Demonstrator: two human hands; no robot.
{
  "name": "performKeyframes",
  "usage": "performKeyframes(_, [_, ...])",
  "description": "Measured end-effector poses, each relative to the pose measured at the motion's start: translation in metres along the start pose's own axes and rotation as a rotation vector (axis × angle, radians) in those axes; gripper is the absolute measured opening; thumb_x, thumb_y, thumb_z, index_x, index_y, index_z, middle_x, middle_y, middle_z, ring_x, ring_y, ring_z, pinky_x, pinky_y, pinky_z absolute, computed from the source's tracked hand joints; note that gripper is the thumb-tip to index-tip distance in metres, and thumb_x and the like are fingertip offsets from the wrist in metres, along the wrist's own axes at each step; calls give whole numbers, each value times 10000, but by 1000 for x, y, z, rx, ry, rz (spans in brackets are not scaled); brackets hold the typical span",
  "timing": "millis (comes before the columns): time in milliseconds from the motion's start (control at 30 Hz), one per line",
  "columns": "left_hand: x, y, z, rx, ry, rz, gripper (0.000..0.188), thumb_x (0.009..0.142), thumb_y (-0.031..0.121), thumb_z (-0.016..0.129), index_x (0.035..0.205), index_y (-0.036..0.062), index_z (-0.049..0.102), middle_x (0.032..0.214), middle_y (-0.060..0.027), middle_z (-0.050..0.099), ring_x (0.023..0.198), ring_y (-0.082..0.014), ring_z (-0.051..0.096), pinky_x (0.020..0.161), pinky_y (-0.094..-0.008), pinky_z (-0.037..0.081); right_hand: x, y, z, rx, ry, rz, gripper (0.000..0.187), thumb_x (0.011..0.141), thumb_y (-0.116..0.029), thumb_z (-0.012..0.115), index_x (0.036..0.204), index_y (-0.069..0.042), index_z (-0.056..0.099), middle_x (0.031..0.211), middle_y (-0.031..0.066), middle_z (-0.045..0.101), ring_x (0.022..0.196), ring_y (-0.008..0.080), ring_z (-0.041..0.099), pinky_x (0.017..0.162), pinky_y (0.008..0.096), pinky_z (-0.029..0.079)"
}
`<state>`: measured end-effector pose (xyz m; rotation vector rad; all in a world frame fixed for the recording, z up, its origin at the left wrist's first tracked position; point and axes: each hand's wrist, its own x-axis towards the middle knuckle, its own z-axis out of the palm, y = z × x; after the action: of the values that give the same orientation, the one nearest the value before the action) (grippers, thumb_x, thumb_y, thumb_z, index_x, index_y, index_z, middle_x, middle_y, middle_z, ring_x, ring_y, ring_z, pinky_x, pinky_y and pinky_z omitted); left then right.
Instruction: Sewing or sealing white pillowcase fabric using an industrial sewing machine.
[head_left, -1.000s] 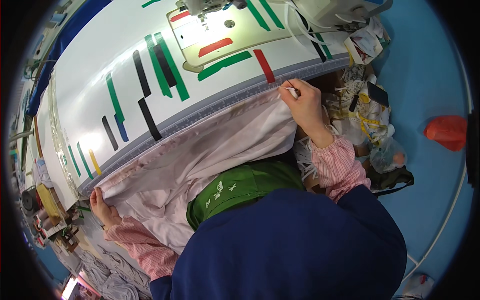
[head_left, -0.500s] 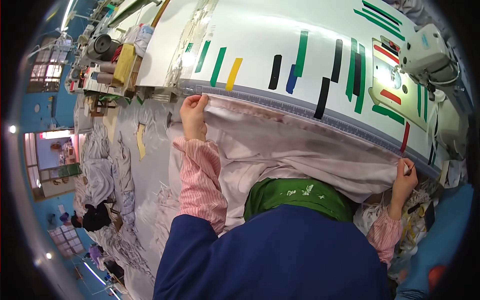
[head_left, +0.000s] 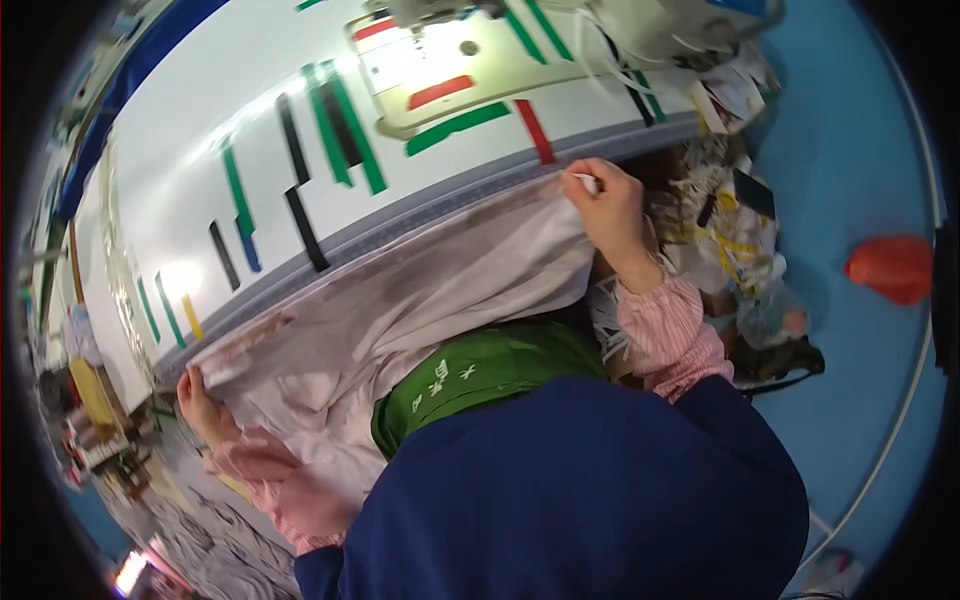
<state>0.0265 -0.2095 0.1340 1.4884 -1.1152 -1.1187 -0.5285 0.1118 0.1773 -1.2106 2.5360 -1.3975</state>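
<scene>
A pale pinkish-grey cloth (head_left: 420,270) is stretched along the front edge of the table, its upper edge lying beside a long grey ruler strip (head_left: 400,232). At the cloth's left corner my left hand (head_left: 207,408) pinches the edge between thumb and fingers. Its right corner is gripped by my right hand (head_left: 612,215), just below a red tape mark (head_left: 534,131). Between the hands the edge runs nearly straight, while the lower part hangs in folds over my green apron (head_left: 480,370).
A sewing machine bed (head_left: 455,75) lies beyond the ruler, lit by a lamp. Green, black, blue and yellow tape strips mark the white tabletop (head_left: 180,170). Scraps and clear bags (head_left: 765,310) crowd the right side; a red bag (head_left: 890,270) lies on the blue floor.
The view has swung to the right, bringing the right corner and floor closer to the middle. Both hands still hold the cloth's two corners along the ruler.
</scene>
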Motion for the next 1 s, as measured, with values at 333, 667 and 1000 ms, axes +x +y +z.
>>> performKeyframes(333, [-31,27,50,-41,123,10,208,832,149,744,987,56,640,883,-35,656,725,-124,587,615,-235,455,-1,7,6,82,47,-26,116,781,-35,693,853,24,624,723,116,633,585,181,602,554,276,465])
performKeyframes(667, [-285,71,373,325,-1046,1037,361,767,37,668,1122,42,601,1102,-157,597,1012,-348,559,869,-372,471,-12,0,-2,136,-4,-107,125,769,-15,693,868,23,626,763,135,639,625,236,624,565,297,480])
performKeyframes(1000, [-291,80,386,335,-1159,777,124,837,38,630,936,-32,652,833,-140,669,736,-235,654,679,-313,507,-24,-15,-20,234,-19,-91,91,778,-14,671,854,20,633,751,119,626,637,239,624,573,295,481])
